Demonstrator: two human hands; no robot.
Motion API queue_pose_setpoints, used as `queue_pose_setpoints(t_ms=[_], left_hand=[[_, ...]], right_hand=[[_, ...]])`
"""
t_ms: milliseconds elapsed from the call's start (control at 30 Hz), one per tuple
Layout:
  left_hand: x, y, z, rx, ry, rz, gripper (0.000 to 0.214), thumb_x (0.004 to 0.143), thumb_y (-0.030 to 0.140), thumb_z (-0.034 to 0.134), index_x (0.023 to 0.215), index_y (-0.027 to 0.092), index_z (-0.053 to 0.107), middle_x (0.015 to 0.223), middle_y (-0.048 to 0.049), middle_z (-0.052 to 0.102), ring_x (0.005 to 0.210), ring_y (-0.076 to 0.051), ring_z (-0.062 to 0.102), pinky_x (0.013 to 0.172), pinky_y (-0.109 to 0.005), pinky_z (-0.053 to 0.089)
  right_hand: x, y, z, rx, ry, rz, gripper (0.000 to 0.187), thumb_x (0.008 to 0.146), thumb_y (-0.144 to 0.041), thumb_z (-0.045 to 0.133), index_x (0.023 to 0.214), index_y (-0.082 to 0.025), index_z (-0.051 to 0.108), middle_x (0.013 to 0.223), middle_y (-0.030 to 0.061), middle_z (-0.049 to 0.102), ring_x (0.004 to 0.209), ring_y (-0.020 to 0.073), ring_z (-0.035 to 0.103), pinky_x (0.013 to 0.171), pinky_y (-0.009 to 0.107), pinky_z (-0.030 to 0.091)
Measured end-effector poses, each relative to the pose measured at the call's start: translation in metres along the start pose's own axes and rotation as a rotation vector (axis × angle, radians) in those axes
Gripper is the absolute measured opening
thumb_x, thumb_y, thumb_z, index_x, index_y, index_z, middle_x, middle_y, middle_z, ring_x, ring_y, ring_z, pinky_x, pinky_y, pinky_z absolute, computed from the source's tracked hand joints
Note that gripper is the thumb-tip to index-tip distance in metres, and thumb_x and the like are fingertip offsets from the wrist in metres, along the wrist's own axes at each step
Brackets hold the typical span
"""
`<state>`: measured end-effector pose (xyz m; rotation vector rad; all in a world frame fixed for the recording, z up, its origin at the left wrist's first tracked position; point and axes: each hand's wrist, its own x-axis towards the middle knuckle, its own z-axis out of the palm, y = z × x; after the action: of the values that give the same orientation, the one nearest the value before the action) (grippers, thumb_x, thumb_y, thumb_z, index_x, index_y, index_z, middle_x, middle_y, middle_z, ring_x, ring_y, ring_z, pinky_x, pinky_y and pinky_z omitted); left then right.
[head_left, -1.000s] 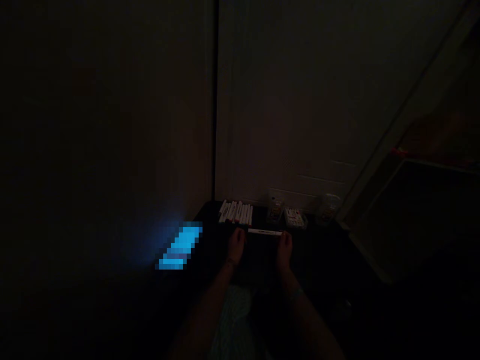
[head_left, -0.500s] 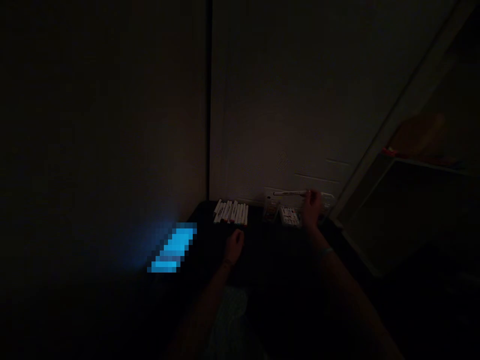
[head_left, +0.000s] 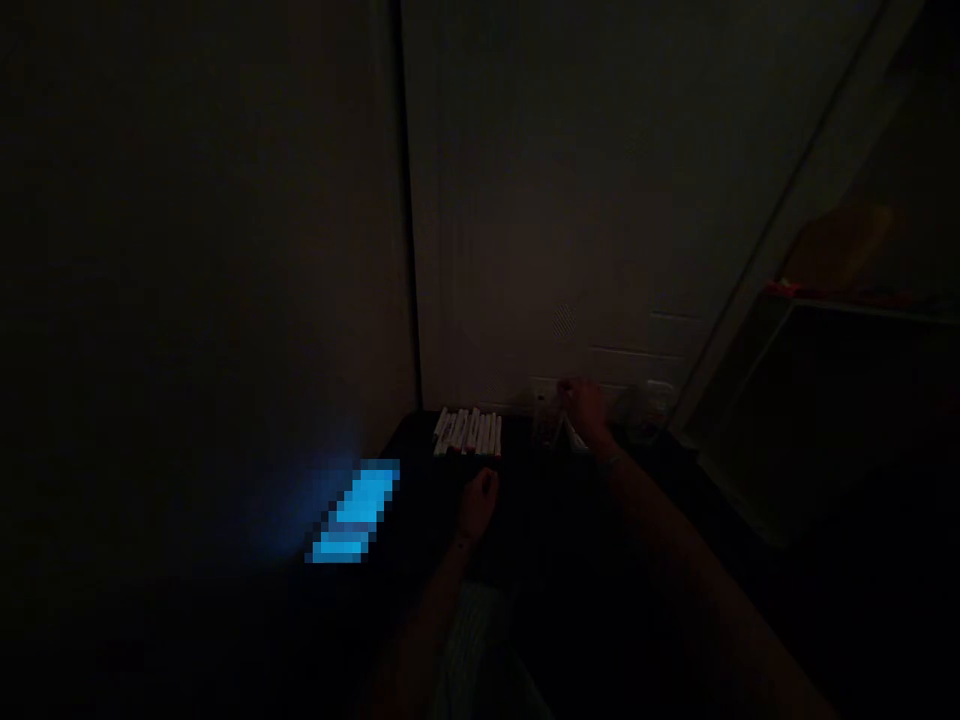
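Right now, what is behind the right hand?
Behind the right hand are the wall and a white object, partly visible; the hand covers the rest of it.

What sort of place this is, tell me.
Probably a desk in the corner of a dim room, home or workplace unclear: a flat black tabletop, plain brownish walls and a row of slim white marker pens show it.

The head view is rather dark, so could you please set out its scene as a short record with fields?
Left hand: curled, nearest the white markers; grip contents unclear
Right hand: close to a clear plastic package; grip contents unclear
Markers: side-by-side row on the dark table
Second package: clear plastic, right of the right hand
Glow: blue pixelated patch, leftward
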<state>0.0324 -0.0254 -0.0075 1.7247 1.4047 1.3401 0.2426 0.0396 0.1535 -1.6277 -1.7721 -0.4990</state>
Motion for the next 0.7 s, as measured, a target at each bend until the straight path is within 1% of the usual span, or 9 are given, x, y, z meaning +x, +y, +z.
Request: queue_pose_setpoints(t_ms=[133, 267, 367, 467, 567, 633, 700], left_hand=[[0.0, -0.005, 0.001, 0.02, -0.006, 0.001, 0.029, 0.079, 0.039, 0.034, 0.067, 0.017, 0.05, 0.053, 0.0048, 0.046, 0.051, -0.007, 0.042, 0.05, -0.018, 0.028], [0.0, -0.008, 0.001, 0.017, -0.024, 0.028, 0.029, 0.08, 0.039, 0.035, 0.068, 0.017, 0.05, 0.054, 0.0048, 0.044, 0.052, -0.007, 0.041, 0.05, -0.018, 0.028], [0.0, -0.007, 0.001, 0.011, -0.027, 0.027, 0.028, 0.079, 0.038, 0.035, 0.07, 0.017, 0.051, 0.055, 0.0046, 0.045, 0.053, -0.007, 0.042, 0.051, -0.018, 0.029], [0.0, -0.005, 0.001, 0.001, -0.018, 0.022, 0.027, 0.079, 0.038, 0.036, 0.071, 0.017, 0.051, 0.056, 0.0045, 0.046, 0.053, -0.007, 0.042, 0.051, -0.018, 0.029], [0.0, -0.003, 0.001, -0.019, -0.004, 0.013, 0.027, 0.079, 0.037, 0.037, 0.068, 0.017, 0.051, 0.054, 0.0047, 0.045, 0.052, -0.007, 0.042, 0.05, -0.018, 0.029], [0.001, -0.002, 0.0, -0.032, 0.004, 0.001, 0.026, 0.078, 0.037, 0.037, 0.068, 0.017, 0.051, 0.054, 0.0049, 0.045, 0.051, -0.007, 0.041, 0.05, -0.018, 0.029], [0.001, -0.001, 0.0, -0.041, 0.006, -0.008, 0.026, 0.078, 0.037, 0.038, 0.068, 0.017, 0.051, 0.053, 0.0049, 0.045, 0.05, -0.007, 0.041, 0.049, -0.018, 0.029]], right_hand=[[-0.004, -0.004, 0.013, -0.071, -0.077, 0.038, 0.03, 0.085, -0.033, 0.036, 0.095, -0.021, 0.062, 0.096, 0.0076, 0.059, 0.095, 0.0199, 0.042, 0.08, 0.032, 0.024], [-0.005, -0.005, 0.026, -0.094, -0.161, 0.079, 0.031, 0.084, -0.034, 0.037, 0.095, -0.021, 0.063, 0.097, 0.009, 0.06, 0.098, 0.0221, 0.041, 0.08, 0.033, 0.024], [-0.004, -0.003, 0.033, -0.092, -0.189, 0.102, 0.033, 0.085, -0.035, 0.035, 0.097, -0.02, 0.063, 0.096, 0.0101, 0.06, 0.099, 0.0229, 0.041, 0.081, 0.034, 0.024], [-0.005, 0.001, 0.035, -0.06, -0.158, 0.121, 0.034, 0.086, -0.034, 0.033, 0.095, -0.02, 0.063, 0.094, 0.0096, 0.06, 0.098, 0.0232, 0.04, 0.082, 0.036, 0.024], [-0.01, -0.003, 0.03, 0.014, -0.046, 0.112, 0.031, 0.085, -0.03, 0.035, 0.1, -0.021, 0.06, 0.099, 0.009, 0.056, 0.099, 0.0226, 0.039, 0.084, 0.037, 0.025], [-0.02, -0.011, 0.028, 0.09, 0.033, 0.072, 0.03, 0.084, -0.025, 0.036, 0.106, -0.02, 0.056, 0.104, 0.0093, 0.052, 0.099, 0.0217, 0.038, 0.086, 0.037, 0.025], [-0.036, -0.024, 0.031, 0.201, 0.049, -0.006, 0.03, 0.082, -0.021, 0.038, 0.108, -0.02, 0.053, 0.105, 0.0089, 0.05, 0.1, 0.0212, 0.038, 0.087, 0.036, 0.027]])
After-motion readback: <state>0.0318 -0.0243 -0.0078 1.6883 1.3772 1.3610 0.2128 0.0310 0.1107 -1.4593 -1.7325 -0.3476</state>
